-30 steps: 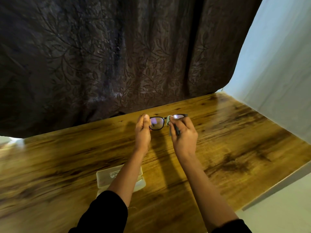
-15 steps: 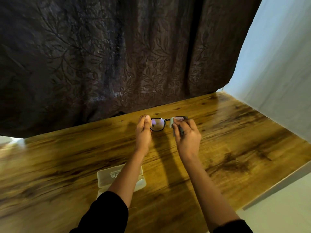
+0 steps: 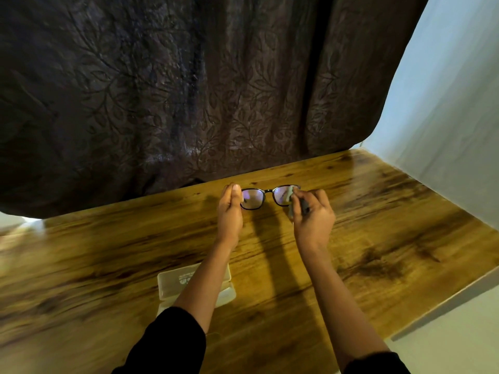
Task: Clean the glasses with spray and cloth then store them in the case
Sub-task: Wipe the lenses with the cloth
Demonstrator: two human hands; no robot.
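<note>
Since the view one second back, the right hand [image 3: 314, 220] has slid outward along the frame. The small grey cloth [image 3: 289, 195] now covers the outer part of the right lens rather than its inner edge by the bridge. The left hand [image 3: 230, 211] and the pale, translucent plastic case [image 3: 172, 282] have kept their places.

I read the left hand as pinching the left end of the black-framed glasses [image 3: 267, 190] between its thumb and nearly straight, closed-up fingers. The right hand has its fingers curled round the cloth and presses it against the right lens. The left lens is uncovered and shows a violet reflection.

The glasses are held over the glossy brown wooden table [image 3: 108, 252], beyond the case and a little to its right. The case lies open on the table, partly hidden under the left forearm, whose black sleeve [image 3: 167, 344] is nearer to me than the case. A dark brown, leaf-patterned curtain [image 3: 189, 90] hangs well beyond the case, and a pale wall [image 3: 445, 117] stands far to its right.
</note>
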